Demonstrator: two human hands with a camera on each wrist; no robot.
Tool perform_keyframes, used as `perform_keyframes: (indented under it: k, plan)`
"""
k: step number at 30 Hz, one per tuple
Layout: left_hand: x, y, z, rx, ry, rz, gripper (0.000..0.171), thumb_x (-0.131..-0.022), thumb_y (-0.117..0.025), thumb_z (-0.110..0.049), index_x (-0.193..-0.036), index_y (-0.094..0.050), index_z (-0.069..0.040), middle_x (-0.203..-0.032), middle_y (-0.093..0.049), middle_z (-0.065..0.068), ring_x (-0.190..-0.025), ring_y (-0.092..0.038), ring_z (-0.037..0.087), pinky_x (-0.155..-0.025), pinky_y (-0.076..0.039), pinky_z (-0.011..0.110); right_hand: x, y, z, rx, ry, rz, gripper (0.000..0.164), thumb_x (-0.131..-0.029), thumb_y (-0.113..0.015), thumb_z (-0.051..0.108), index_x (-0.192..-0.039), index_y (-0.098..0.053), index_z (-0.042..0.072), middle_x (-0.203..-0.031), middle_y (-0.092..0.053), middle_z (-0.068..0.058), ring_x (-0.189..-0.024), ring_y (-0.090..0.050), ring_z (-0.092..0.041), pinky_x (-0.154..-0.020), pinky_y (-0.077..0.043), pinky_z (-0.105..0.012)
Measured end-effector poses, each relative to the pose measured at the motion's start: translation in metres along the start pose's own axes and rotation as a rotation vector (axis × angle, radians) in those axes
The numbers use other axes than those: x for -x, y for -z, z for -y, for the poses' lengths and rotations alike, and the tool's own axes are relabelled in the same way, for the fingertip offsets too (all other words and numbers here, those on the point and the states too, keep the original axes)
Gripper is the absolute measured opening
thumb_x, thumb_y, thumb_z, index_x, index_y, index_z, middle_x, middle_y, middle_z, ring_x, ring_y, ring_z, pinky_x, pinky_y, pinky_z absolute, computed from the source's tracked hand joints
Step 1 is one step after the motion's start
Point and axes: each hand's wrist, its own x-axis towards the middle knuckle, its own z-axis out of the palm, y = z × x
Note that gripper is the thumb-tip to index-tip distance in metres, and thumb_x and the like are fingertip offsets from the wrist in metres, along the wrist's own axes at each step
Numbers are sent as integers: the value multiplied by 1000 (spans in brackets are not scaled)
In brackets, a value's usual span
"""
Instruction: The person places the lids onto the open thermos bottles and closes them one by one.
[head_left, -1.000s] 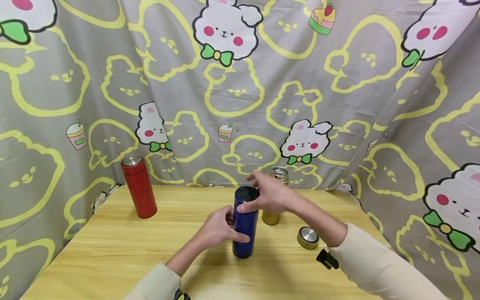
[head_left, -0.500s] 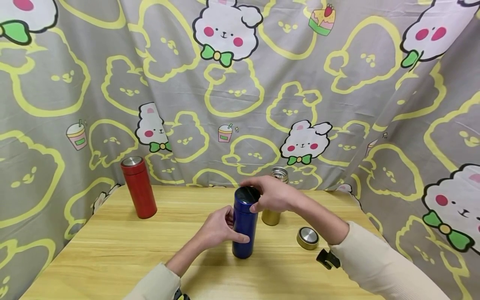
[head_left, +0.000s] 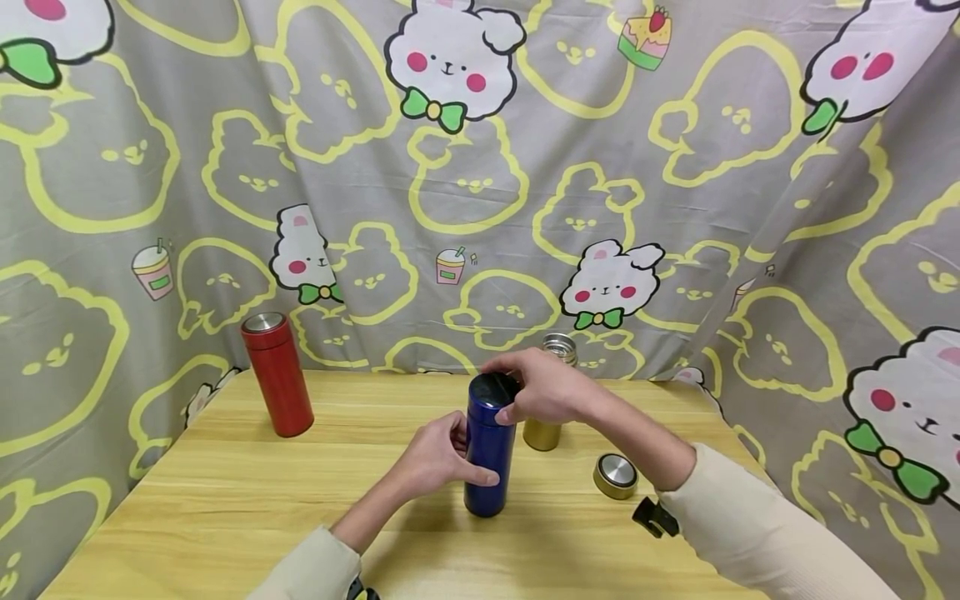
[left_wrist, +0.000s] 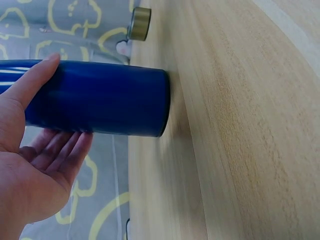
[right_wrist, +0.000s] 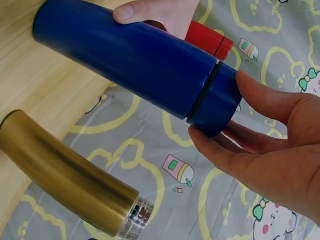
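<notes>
A blue thermos [head_left: 489,458] with a dark, shiny top stands upright on the table. My left hand [head_left: 435,454] grips its body from the left, thumb across the front. In the left wrist view the thumb and fingers lie on opposite sides of the blue cylinder. Up at the rim, my right hand [head_left: 551,385] pinches the blue lid [right_wrist: 215,102] between thumb and fingers. A thin dark seam separates lid from body in the right wrist view. Behind the right hand, partly covered by it, stands a gold thermos [right_wrist: 70,172] with its silver threaded neck bare.
The gold lid [head_left: 616,476] lies on the wooden table [head_left: 247,517], right of the blue thermos. At the back left stands a red thermos [head_left: 279,375] with its lid on. A patterned grey curtain [head_left: 480,200] hangs behind and around the table.
My right hand's fingers and thumb have drawn in from a wider spread round the blue thermos's top, its thumb moving right, then slightly back left. The left hand and thermos stay in place.
</notes>
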Motion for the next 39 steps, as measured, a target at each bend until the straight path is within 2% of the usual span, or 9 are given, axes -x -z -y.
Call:
perform_keyframes:
  k: [9, 16, 25, 30, 36, 39]
  plan:
    - [1, 1, 0, 5, 12, 9, 61, -61, -97, -41, -91, -53, -12, -83, -51, -1, -75, -50, 16, -62, -42, 30, -2, -4, 1, 55, -35, -75, 56, -77, -90, 25, -124, -66, 10, -117, -70, -9, -99, -67, -23, -86, -55, -38]
    - [0, 0, 0, -5, 15, 7, 62, -61, -97, -42, -90, -51, -11, -82, -48, -2, -73, -48, 15, -61, -40, 30, -6, -8, 2, 142, -72, -134, 64, -71, -92, 41, -118, -64, 8, -106, -69, -7, -96, -63, -22, -84, -53, -39]
    - [0, 0, 1, -7, 16, 6, 62, -61, -97, -41, -89, -50, -11, -80, -48, -2, -72, -48, 15, -60, -40, 30, -7, -9, 3, 150, -85, -142, 68, -70, -92, 45, -117, -62, 6, -103, -66, -6, -92, -60, -21, -81, -52, -37]
    - [0, 0, 1, -13, 13, 4, 62, -61, -97, -42, -89, -51, -11, -80, -49, -2, -72, -48, 14, -60, -41, 29, -4, -9, 4, 129, -79, -105, 68, -75, -90, 41, -121, -57, 3, -109, -62, -9, -97, -58, -22, -84, -51, -38]
    - [-1, -1, 2, -14, 10, -5, 62, -60, -97, -42, -90, -53, -12, -82, -54, -2, -74, -52, 15, -62, -45, 30, -1, -2, 4, 80, -94, 2, 89, -79, -87, 41, -145, -42, 3, -136, -55, -20, -123, -55, -33, -104, -48, -50]
    - [-1, -1, 2, -7, 4, -9, 61, -59, -98, -42, -91, -54, -13, -83, -57, -1, -75, -55, 15, -65, -47, 31, 0, 1, 4, 35, -84, 34, 88, -81, -86, 33, -150, -39, 5, -143, -53, -21, -130, -54, -36, -108, -45, -52]
